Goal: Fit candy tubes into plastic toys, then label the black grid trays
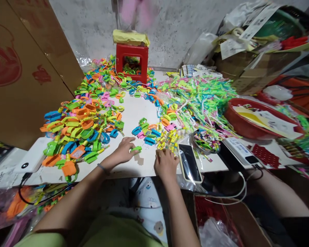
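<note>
My left hand (pixel 124 151) is low over the white table, with a small green plastic watch-like band (pixel 136 149) between thumb and fingers. To its right, my right hand (pixel 167 164) rests with fingers curled down at the near edge of a pile of small yellow-wrapped tubes (pixel 171 137). Its fingertips touch or almost touch the tubes; what they hold, if anything, is hidden. Just beyond both hands lie several blue, green, pink and orange bands (pixel 147 132). A large heap of similar bands (pixel 82 128) covers the table on the left.
A phone (pixel 190 163) lies right of my right hand, beside a bowl of small coloured pieces (pixel 207 140). Behind are green strips (pixel 203 92), a red basin (pixel 262 118) and a red stool (pixel 132 61). A cardboard box (pixel 28 68) stands left. Another person's arm (pixel 280 188) is at right.
</note>
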A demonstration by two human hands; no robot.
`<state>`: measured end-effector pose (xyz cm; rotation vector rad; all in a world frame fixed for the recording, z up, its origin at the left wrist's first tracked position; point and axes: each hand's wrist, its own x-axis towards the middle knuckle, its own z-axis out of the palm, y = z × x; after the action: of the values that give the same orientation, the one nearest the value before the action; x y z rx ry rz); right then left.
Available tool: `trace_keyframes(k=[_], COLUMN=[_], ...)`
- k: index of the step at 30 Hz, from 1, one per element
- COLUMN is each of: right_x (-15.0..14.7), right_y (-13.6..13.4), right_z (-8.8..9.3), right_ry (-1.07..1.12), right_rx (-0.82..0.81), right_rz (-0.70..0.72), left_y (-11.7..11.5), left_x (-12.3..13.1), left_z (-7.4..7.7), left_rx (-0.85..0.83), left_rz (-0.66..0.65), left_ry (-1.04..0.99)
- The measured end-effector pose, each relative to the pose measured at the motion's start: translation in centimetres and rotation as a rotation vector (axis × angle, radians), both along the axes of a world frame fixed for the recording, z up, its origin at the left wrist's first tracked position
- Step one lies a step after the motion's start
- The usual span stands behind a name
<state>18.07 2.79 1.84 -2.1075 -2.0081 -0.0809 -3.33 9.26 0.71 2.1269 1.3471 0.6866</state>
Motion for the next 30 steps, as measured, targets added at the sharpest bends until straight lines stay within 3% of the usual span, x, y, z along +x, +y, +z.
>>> trace_keyframes(k=[8, 16, 20, 23, 27, 30], right_x=[0.6, 1.1, 1.5, 1.0, -1.7, -3.9], right_y=[1.2, 1.8, 2.2, 2.2, 1.2, 0.5], right_z=[0.1, -0.3, -0.3, -0.2, -0.4, -0.5], right_ry=[0.017, 0.043, 0.045, 0.224, 0.708, 0.873], right_rx=[0.046, 0.014, 0.042, 0.081, 0.079, 0.055], right_rz=[-0.013, 0.160, 0.238, 0.287, 0.273, 0.267], left_y=[-0.9, -2.2, -2.7, -2.7, -2.6, -2.7], left_x=[0.9, -0.3, -0.6, -0.2, 0.4, 0.8], left_z=[0.1, 3.5, 3.9, 3.3, 2.6, 2.7], left_rx=[-0.095, -0.138, -0.188, -0.256, -0.367, -0.419], left_rz=[-0.094, 0.088, 0.100, 0.125, 0.141, 0.136], left_ry=[-0.034, -0.233, -0.342, -0.506, -0.697, -0.777])
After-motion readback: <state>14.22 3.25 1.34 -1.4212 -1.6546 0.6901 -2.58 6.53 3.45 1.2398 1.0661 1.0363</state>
